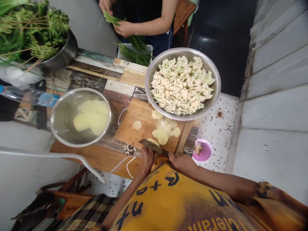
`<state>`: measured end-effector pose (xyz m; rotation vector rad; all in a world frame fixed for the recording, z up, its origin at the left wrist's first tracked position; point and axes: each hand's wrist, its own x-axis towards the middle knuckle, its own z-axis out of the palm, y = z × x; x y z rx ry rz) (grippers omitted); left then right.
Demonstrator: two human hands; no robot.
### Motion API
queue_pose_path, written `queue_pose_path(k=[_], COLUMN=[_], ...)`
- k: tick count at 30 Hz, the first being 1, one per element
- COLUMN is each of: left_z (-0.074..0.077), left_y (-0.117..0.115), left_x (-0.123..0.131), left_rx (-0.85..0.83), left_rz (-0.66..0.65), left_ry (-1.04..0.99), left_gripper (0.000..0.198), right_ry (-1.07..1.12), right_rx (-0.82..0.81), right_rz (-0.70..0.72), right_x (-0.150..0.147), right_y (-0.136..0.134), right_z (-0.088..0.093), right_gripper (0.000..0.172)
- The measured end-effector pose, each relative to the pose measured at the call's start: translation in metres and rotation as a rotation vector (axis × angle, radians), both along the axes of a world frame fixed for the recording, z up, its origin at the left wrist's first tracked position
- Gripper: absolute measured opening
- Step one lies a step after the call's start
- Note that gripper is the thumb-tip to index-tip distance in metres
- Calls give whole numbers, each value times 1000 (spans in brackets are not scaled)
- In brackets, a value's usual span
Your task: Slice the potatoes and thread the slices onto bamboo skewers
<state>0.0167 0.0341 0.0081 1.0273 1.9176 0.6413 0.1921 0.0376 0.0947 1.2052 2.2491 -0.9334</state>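
Observation:
A wooden cutting board (134, 134) lies on the patterned table, with several pale potato slices (163, 133) on its right part. At the board's near edge a knife (152, 146) lies across it, blade pointing left. My right hand (180, 161) is closed round the knife's handle. My left hand (147, 157) is curled against the near side of the blade at its left end, and what its fingers hold is hidden. One potato slice (153, 141) lies just beyond the blade.
A steel bowl of cauliflower florets (183, 84) overlaps the board's far right corner. A steel pot (60, 128) with peeled potato in water stands to the left. Behind are a bowl of greens (36, 32) and another person's hands (124, 28) sorting green stalks. A pink bowl (204, 150) sits on the floor.

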Motion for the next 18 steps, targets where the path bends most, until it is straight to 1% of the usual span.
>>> queue_pose_path(k=[8, 13, 18], left_z=[1, 1, -4], left_y=[1, 0, -1], left_x=[1, 0, -2], left_rx=[-42, -59, -61], left_rz=[72, 74, 34], left_ry=[-38, -90, -21], left_gripper=[21, 20, 25], right_ry=[-2, 10, 24], right_rx=[-26, -21, 0], right_rz=[-43, -49, -41], right_x=[-14, -19, -25], right_y=[5, 11, 14], right_z=[1, 3, -1], right_gripper=[33, 33, 29])
